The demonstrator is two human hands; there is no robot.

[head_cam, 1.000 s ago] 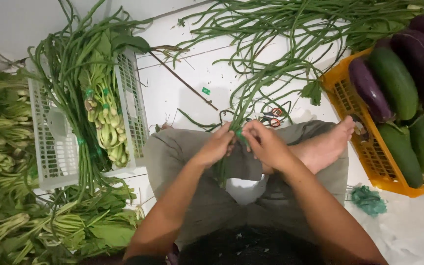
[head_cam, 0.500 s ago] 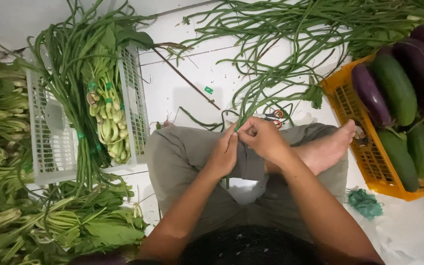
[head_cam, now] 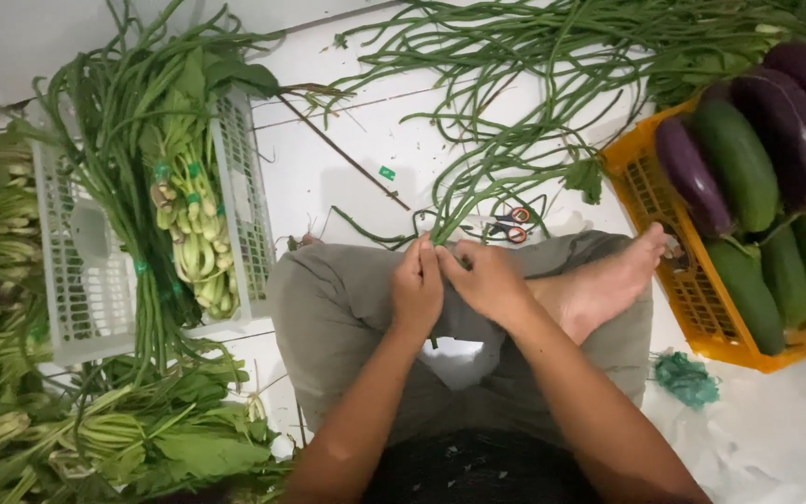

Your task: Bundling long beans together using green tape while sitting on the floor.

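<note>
I sit cross-legged on a white floor. My left hand (head_cam: 419,287) and my right hand (head_cam: 485,276) meet above my lap, both pinched on the near ends of a bunch of long green beans (head_cam: 478,177). The beans run away from my hands to the far right, where they join a loose spread of long beans (head_cam: 552,56). Small scissors with red handles (head_cam: 512,224) lie on the floor just beyond my right hand. My bare foot (head_cam: 608,280) rests to the right of my hands.
A white plastic crate (head_cam: 81,280) at the left holds bundled long beans and leafy greens. More leafy greens (head_cam: 123,439) lie at the lower left. An orange crate (head_cam: 673,271) at the right holds purple eggplants and green cucumbers. A green string clump (head_cam: 685,378) lies beside it.
My hands have drawn closer together on the bean bunch and shifted slightly away from my body. The view has tilted a little.
</note>
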